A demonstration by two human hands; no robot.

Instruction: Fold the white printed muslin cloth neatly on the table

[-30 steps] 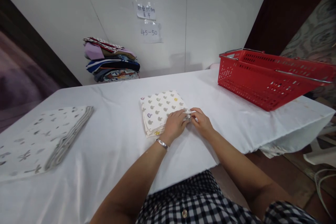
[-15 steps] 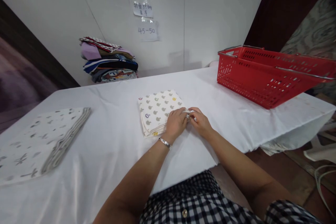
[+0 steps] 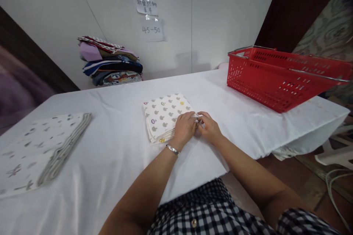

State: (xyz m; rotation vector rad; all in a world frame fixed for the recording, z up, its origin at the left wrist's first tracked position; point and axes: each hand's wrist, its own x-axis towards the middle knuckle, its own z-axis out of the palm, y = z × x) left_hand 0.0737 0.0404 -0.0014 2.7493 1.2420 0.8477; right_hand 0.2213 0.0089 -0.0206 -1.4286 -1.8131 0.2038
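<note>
A folded white cloth with grey, yellow and purple prints lies in front of me, its layers showing along the near edge. My left hand rests over its near right corner, fingers closed on the cloth's edge. Close beside it, my right hand pinches the same corner between thumb and fingers. The fingertips of both hands nearly meet there and partly hide the corner.
A second folded cloth with grey prints lies at the left. A red plastic basket with metal handles stands at the right on the white-covered table. Folded fabrics are piled by the wall, under paper signs.
The view has shifted slightly, so the surroundings sit a little further left. Both hands stay at the cloth's corner, with only small finger movement.
</note>
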